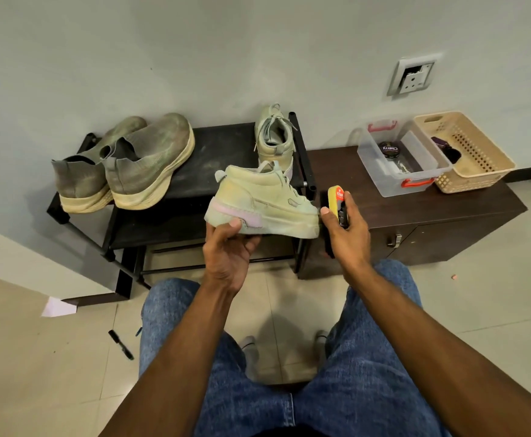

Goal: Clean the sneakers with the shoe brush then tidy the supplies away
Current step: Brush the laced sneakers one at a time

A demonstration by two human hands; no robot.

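The one clearly readable word is "Cherry", in pale script on the lid of a round black tin [390, 150]. It reads upside down from here. The tin lies inside a clear plastic box [380, 171] at about two o'clock on the dark surface [415, 209]. The shoe brush [339, 205] carries a red label with small white lettering, too small and tilted to make out.
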